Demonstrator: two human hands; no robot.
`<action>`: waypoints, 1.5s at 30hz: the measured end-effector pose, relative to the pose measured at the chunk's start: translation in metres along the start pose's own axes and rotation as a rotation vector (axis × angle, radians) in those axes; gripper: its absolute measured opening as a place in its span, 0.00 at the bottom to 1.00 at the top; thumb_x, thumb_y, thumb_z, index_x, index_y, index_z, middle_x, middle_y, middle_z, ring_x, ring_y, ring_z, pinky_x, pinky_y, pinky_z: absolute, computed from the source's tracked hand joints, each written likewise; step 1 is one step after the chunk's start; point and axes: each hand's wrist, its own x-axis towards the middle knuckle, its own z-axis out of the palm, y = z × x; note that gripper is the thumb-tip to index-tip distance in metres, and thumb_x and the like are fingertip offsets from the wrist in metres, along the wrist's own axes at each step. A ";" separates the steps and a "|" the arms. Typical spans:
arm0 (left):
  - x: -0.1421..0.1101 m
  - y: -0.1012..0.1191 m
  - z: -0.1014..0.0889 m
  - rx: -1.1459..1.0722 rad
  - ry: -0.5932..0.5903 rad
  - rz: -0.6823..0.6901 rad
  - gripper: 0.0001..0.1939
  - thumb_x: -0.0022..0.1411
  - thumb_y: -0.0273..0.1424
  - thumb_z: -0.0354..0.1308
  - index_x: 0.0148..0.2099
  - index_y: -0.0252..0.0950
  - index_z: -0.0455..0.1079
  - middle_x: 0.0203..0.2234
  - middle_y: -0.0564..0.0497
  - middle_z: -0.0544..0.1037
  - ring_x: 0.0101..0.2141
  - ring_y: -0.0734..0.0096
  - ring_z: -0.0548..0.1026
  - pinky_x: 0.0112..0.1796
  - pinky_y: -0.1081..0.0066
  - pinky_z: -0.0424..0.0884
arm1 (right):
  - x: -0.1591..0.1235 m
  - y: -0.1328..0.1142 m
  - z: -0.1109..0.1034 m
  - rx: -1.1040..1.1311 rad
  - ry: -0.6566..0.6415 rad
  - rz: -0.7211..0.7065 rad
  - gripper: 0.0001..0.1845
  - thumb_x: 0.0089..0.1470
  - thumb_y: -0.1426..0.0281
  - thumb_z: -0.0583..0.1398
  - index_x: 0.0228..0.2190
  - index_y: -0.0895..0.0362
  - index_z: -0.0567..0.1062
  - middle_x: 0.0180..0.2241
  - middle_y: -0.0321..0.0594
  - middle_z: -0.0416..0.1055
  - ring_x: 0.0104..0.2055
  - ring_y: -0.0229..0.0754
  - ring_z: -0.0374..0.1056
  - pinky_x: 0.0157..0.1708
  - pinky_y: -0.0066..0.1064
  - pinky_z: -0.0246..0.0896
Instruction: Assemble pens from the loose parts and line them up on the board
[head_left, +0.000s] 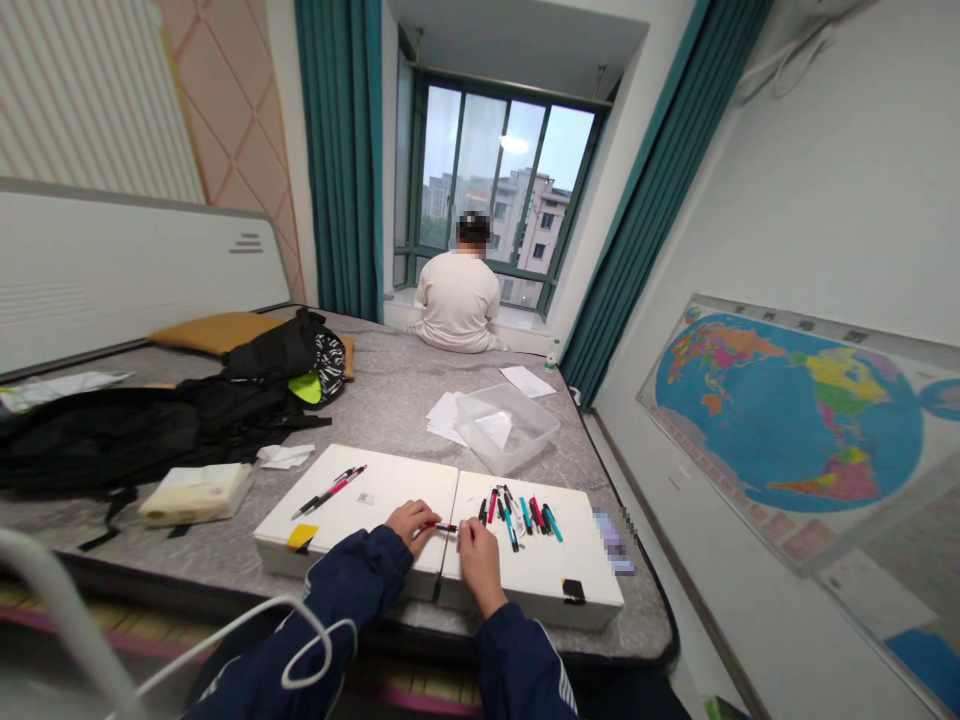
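My left hand (409, 525) and my right hand (475, 550) are close together above the join of a white folding board (390, 500). A short red-and-black pen (442, 527) lies between them, pinched at its ends by the fingers of both hands. Its middle shows, but its ends are hidden by my fingers. Several loose pens (521, 515) in black, red and teal lie side by side on the right panel, just beyond my right hand. Two more pens (330, 491) rest on the left panel, away from my left hand.
The board lies on a grey mattress (390, 400) beside a tissue pack (196, 495), black bags (142, 430), a transparent plastic box (506, 427) and loose papers (448, 417). A seated person (457, 295) faces the window. A world map (780, 420) hangs on the right wall.
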 end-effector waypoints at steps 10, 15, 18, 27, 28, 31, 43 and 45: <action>0.000 0.000 0.001 -0.029 0.010 -0.015 0.09 0.60 0.30 0.52 0.38 0.35 0.73 0.29 0.46 0.73 0.31 0.67 0.69 0.34 0.68 0.66 | -0.001 -0.004 0.001 -0.033 0.001 -0.003 0.22 0.60 0.57 0.46 0.23 0.54 0.69 0.20 0.37 0.68 0.23 0.40 0.62 0.24 0.27 0.47; 0.000 0.001 0.000 -0.029 -0.015 -0.019 0.09 0.60 0.30 0.52 0.38 0.35 0.72 0.29 0.47 0.73 0.31 0.68 0.69 0.34 0.68 0.65 | -0.002 -0.002 -0.002 0.020 -0.042 -0.028 0.17 0.59 0.59 0.48 0.29 0.55 0.69 0.21 0.35 0.69 0.23 0.39 0.63 0.23 0.26 0.48; -0.001 0.000 0.001 -0.032 -0.008 -0.009 0.08 0.59 0.30 0.52 0.38 0.35 0.72 0.29 0.47 0.73 0.31 0.67 0.69 0.34 0.68 0.65 | -0.002 -0.003 -0.003 0.005 -0.061 -0.026 0.18 0.60 0.59 0.48 0.25 0.55 0.68 0.19 0.34 0.67 0.22 0.39 0.63 0.23 0.26 0.47; 0.000 0.004 -0.002 -0.033 -0.008 -0.018 0.08 0.60 0.30 0.52 0.38 0.35 0.72 0.29 0.47 0.73 0.31 0.68 0.69 0.34 0.68 0.66 | -0.003 -0.002 -0.003 0.074 -0.044 -0.029 0.13 0.57 0.60 0.50 0.30 0.55 0.68 0.20 0.33 0.67 0.22 0.38 0.63 0.23 0.25 0.49; 0.000 0.005 -0.002 -0.034 -0.006 -0.015 0.09 0.60 0.30 0.52 0.38 0.35 0.72 0.29 0.47 0.73 0.31 0.68 0.69 0.34 0.68 0.66 | -0.003 -0.002 -0.003 0.074 -0.045 -0.036 0.13 0.57 0.60 0.50 0.31 0.55 0.68 0.20 0.33 0.67 0.22 0.38 0.63 0.23 0.25 0.49; 0.000 0.004 -0.002 -0.038 0.000 -0.014 0.09 0.59 0.30 0.52 0.38 0.35 0.72 0.29 0.47 0.73 0.31 0.68 0.69 0.34 0.68 0.66 | -0.003 -0.001 -0.002 0.051 -0.056 -0.045 0.15 0.59 0.60 0.49 0.28 0.55 0.68 0.20 0.34 0.67 0.23 0.38 0.63 0.24 0.25 0.48; 0.000 0.005 -0.002 -0.033 -0.011 -0.017 0.09 0.60 0.30 0.52 0.38 0.35 0.72 0.29 0.47 0.72 0.31 0.68 0.69 0.33 0.68 0.66 | -0.003 -0.001 -0.001 0.029 -0.060 -0.036 0.17 0.59 0.59 0.48 0.27 0.54 0.69 0.20 0.35 0.68 0.23 0.39 0.63 0.24 0.26 0.48; 0.000 0.005 -0.002 -0.036 -0.012 -0.017 0.09 0.60 0.30 0.52 0.38 0.35 0.72 0.29 0.47 0.72 0.31 0.68 0.69 0.34 0.68 0.66 | -0.003 -0.002 -0.001 0.025 -0.070 -0.027 0.18 0.60 0.59 0.46 0.26 0.54 0.68 0.19 0.34 0.67 0.22 0.39 0.63 0.24 0.26 0.49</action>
